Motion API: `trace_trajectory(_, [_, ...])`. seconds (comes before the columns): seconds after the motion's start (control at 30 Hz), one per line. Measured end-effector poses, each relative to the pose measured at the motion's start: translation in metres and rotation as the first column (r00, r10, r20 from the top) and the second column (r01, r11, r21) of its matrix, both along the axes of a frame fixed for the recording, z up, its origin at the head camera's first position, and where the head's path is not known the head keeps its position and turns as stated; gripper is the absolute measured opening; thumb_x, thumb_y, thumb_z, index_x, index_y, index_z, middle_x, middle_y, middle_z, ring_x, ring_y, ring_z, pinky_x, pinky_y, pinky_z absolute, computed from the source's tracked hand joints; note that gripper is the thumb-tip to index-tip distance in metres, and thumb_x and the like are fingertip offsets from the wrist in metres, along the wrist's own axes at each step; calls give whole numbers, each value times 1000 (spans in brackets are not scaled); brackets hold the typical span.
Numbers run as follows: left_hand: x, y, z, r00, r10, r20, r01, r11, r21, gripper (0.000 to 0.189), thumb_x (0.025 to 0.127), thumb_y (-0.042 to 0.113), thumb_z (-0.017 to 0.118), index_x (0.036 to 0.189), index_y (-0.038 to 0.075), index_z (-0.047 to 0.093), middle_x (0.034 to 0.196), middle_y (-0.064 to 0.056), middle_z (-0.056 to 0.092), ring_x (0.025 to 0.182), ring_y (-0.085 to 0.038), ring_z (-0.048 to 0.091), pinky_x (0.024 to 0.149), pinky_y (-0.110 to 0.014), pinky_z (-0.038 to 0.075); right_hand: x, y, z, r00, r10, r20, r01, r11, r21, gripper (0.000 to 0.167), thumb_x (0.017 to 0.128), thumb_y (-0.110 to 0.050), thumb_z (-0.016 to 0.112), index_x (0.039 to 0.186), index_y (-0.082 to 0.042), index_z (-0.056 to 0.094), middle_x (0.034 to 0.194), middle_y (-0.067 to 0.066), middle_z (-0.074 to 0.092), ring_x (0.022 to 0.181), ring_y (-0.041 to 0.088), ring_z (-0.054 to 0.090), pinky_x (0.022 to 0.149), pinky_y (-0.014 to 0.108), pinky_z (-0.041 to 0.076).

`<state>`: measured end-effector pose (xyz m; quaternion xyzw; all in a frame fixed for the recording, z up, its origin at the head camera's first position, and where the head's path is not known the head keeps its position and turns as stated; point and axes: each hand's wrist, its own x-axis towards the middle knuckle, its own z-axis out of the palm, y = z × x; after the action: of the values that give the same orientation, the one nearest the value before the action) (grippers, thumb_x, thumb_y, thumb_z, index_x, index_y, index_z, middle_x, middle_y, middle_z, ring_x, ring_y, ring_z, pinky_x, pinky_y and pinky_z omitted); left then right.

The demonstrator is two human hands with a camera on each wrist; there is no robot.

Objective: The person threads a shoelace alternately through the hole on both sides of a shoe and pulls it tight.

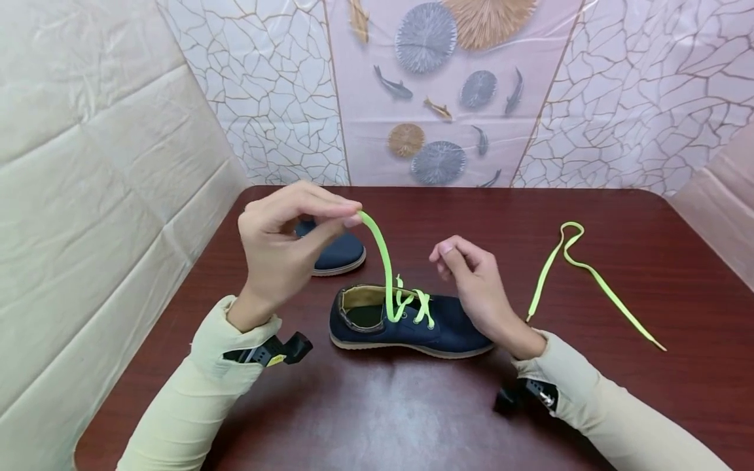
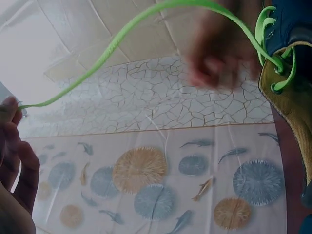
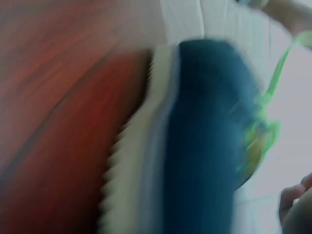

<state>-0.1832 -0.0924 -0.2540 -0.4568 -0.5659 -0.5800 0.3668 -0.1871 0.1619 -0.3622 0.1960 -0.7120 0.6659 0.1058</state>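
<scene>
My left hand (image 1: 277, 245), raised over the heel side of a navy shoe (image 1: 456, 320), pinches the end of a neon green shoelace (image 1: 383, 248) between thumb and fingertips. From there the lace curves down to the shoe's eyelets; in the left wrist view, its strand (image 2: 112, 51) runs up to an eyelet beside the tan lining (image 2: 273, 75). Part of the lace crosses the front eyelets. Above the toe, my right hand (image 1: 480, 281) has loosely curled fingers and nothing visible in them. The right wrist view is blurred and shows the shoe's side (image 3: 204, 136) and sole.
A second navy shoe (image 1: 341, 252) stands behind my left hand, partly hidden by it. Another green lace (image 1: 607, 284) lies bent on the dark red table (image 1: 412, 412) at the right. Fabric-covered walls (image 1: 283, 91) stand around the table's back and sides.
</scene>
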Motion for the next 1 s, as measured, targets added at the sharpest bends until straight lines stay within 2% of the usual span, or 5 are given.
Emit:
trace_trajectory(0.17, [-1, -2, 1, 993, 110, 32, -114, 980, 163, 23, 88, 9, 87, 87, -12, 77, 80, -12, 76, 54, -12, 55, 53, -23, 47, 30, -13, 21, 949, 276, -155, -275, 961, 27, 24, 111, -3, 49, 103, 5, 70, 83, 16, 69, 55, 26, 61, 46, 31, 50])
trace_trajectory(0.37, [1, -2, 2, 988, 154, 31, -157, 946, 285, 30, 87, 12, 89, 87, -15, 74, 79, -10, 75, 48, -9, 49, 48, -20, 42, 40, -22, 22, 828, 560, -26, -545, 816, 193, 34, 112, -6, 48, 143, 2, 60, 136, 20, 68, 115, 29, 71, 79, 42, 63])
trace_trajectory(0.73, [-3, 4, -6, 997, -75, -22, 73, 993, -87, 15, 93, 9, 82, 91, -5, 80, 86, -11, 79, 68, -15, 70, 60, -25, 52, 28, -16, 22, 925, 376, 53, -379, 924, 51, 58, 118, -23, 31, 170, -12, 9, 170, 20, 29, 150, 41, 41, 97, 44, 59])
trace_trajectory(0.87, [-6, 8, -12, 982, -189, 10, 174, 876, -449, 11, 86, -6, 83, 96, -1, 80, 94, -8, 79, 89, -15, 75, 76, -26, 58, 27, -15, 27, 932, 335, 143, -325, 942, -86, 63, 117, -25, 34, 170, -24, -1, 165, 20, 37, 124, 25, 65, 86, 43, 62])
trace_trajectory(1.0, [-10, 15, -26, 991, -100, -87, 16, 742, -670, 12, 87, 5, 86, 96, 12, 83, 98, 3, 78, 89, -8, 69, 73, -20, 55, 25, -13, 30, 933, 224, 283, -189, 971, -148, 73, 114, -24, 46, 168, -23, -3, 133, 12, 65, 85, 14, 70, 70, 37, 62])
